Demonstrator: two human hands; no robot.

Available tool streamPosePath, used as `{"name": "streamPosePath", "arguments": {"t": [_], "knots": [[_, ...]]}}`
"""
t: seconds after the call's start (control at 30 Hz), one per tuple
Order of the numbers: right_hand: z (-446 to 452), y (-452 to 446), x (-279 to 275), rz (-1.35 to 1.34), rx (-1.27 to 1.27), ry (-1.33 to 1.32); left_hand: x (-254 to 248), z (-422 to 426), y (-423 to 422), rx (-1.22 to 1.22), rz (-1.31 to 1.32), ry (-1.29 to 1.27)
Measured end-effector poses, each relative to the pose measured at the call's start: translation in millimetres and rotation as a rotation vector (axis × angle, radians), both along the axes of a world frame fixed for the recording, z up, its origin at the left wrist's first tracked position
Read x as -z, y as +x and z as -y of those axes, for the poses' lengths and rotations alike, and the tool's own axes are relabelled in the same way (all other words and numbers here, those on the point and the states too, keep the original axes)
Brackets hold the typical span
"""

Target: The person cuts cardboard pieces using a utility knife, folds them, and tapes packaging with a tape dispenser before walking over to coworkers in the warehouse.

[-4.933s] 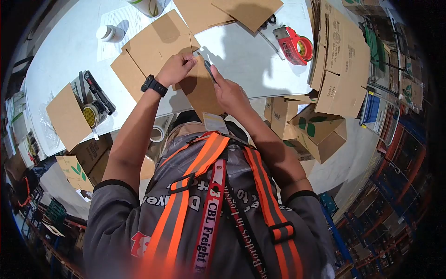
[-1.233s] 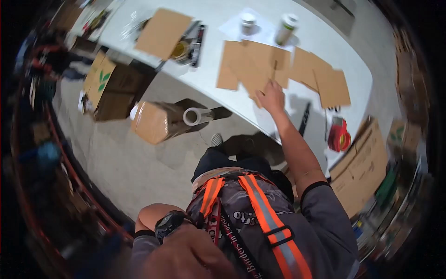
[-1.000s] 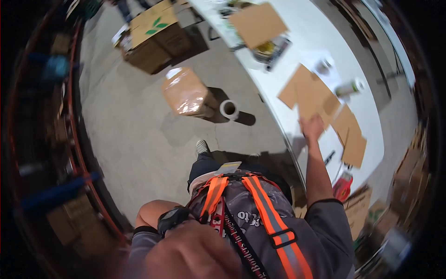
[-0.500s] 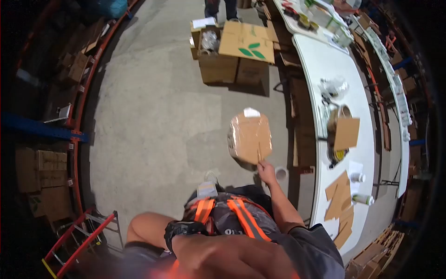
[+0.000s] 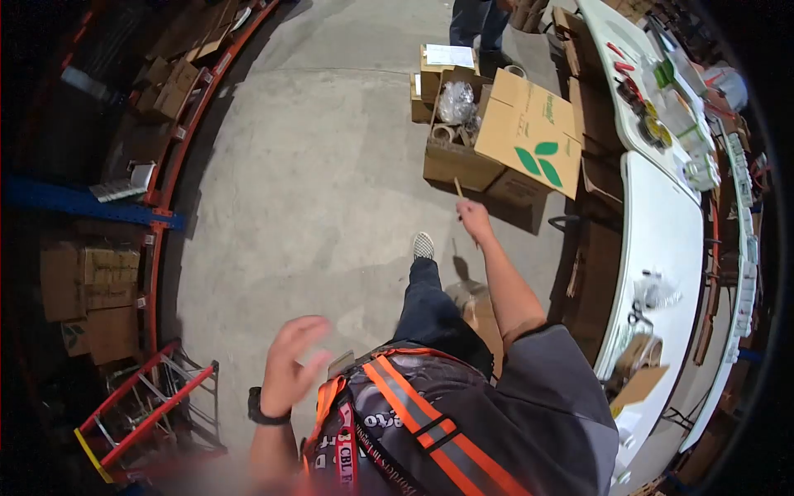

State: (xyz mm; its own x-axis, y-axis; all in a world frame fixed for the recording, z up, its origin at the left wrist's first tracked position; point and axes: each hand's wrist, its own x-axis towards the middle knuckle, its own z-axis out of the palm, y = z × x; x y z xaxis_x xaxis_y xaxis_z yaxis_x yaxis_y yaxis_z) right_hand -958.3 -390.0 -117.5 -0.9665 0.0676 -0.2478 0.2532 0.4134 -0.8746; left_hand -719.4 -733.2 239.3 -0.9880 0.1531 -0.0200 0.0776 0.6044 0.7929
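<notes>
On my head feed, the right hand [image 5: 473, 220] pinches a narrow brown piece [image 5: 459, 189] above the floor [image 5: 289, 182], in line with the near side of the open box [image 5: 447, 161]; its tip juts past the fingers, presumably to stay clear of them. What it is, I can't tell. The left hand [image 5: 291, 364] is empty, fingers loosely spread, perhaps for balance with one shoe [image 5: 423, 245] set forward. The box stands by the counter's [image 5: 653, 223] left edge, its flap [image 5: 521, 116] swung outward, leaving the crumpled plastic [image 5: 456, 103] reachable. Beyond, another person's legs [image 5: 490, 25] obstruct the way; a red-railed frame [image 5: 165, 409] narrows the floor's left side.
</notes>
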Motion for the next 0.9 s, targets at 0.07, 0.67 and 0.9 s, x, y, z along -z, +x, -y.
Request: {"name": "streamPosePath", "arguments": {"t": [0.07, 0.67, 0.9], "knots": [[-12.1, -95.0, 12.3, -0.017, -0.012, 0.073, 100.2, 45.1, 10.7, -0.49, 0.197, 0.087], [-99.5, 101.6, 102.8, 0.577, -0.108, 0.389, 350.2, 201.2, -92.2, -0.164, 0.828, -0.081], [18.0, 444.6, -45.0, 0.598, 1.113, 0.24, 300.2, 115.6, -268.2, 0.802, 0.512, -0.322]]}}
